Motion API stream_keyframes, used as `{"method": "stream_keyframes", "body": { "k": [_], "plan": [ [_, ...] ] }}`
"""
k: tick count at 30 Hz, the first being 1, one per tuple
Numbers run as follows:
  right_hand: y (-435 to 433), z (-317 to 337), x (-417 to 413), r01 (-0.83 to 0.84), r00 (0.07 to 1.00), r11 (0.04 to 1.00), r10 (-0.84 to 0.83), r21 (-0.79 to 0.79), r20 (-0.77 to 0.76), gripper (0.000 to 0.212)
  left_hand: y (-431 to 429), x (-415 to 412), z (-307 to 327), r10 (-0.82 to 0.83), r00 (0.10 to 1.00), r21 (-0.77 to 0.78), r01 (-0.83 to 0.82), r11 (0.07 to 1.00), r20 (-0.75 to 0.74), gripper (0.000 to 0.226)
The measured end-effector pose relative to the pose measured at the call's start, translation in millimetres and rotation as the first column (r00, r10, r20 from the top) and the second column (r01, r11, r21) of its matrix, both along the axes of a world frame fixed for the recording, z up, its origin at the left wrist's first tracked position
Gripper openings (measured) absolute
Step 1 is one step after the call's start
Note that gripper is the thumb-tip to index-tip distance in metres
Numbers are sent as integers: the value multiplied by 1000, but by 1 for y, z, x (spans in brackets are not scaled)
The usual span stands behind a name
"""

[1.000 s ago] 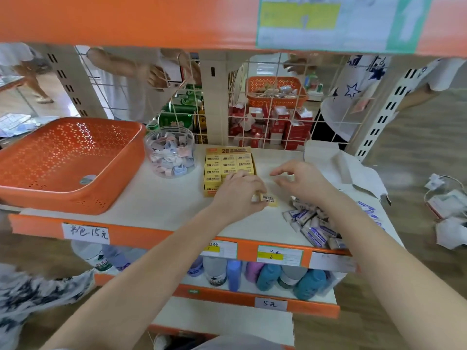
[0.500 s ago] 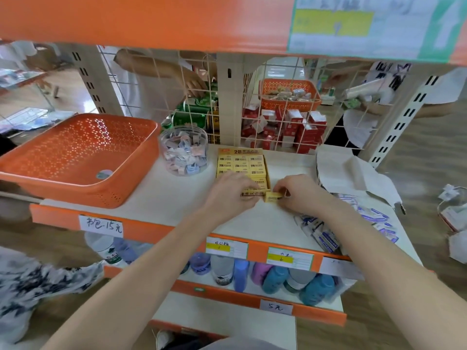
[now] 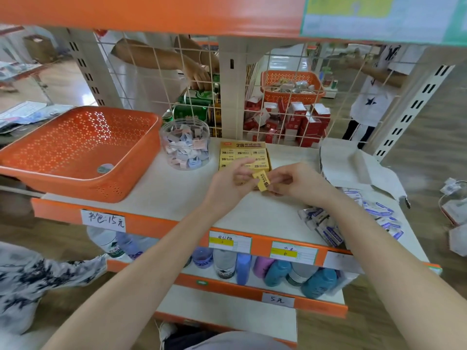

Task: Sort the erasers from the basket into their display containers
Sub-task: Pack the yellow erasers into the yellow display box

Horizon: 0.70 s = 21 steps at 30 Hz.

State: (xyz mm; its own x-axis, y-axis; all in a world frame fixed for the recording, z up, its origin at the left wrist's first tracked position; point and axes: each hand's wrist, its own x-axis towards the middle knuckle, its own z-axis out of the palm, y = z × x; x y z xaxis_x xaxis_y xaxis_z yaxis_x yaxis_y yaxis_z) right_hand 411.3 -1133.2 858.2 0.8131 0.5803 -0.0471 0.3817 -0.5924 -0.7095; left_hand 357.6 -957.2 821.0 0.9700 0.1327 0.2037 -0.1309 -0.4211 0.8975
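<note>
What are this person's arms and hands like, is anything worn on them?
Both arms are bare as far as the picture shows, with no sleeves in view. The left hand and right hand wear no gloves, and no watch, ring or bracelet shows.

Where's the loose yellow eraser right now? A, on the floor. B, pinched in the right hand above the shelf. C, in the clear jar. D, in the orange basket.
B: the right hand pinches the yellow eraser in front of the yellow box, above the shelf.
</note>
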Motion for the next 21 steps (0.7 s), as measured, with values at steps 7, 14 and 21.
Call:
{"method": "stream_keyframes", "body": {
  "k": [7,14,21],
  "plan": [
    [15,5,0,-54,999,995,55,81,-1,56,9,2,7,-37,997,-309,14,951,-68,36],
    [32,4,1,2,1000,991,-3,135,8,28,15,3,6,18,1000,-118,-17,993,9,37],
    [38,0,7,75,997,981,-72,181,-20,32,21,3,-1,55,975,289,-117,950,214,38]
  ]
}}
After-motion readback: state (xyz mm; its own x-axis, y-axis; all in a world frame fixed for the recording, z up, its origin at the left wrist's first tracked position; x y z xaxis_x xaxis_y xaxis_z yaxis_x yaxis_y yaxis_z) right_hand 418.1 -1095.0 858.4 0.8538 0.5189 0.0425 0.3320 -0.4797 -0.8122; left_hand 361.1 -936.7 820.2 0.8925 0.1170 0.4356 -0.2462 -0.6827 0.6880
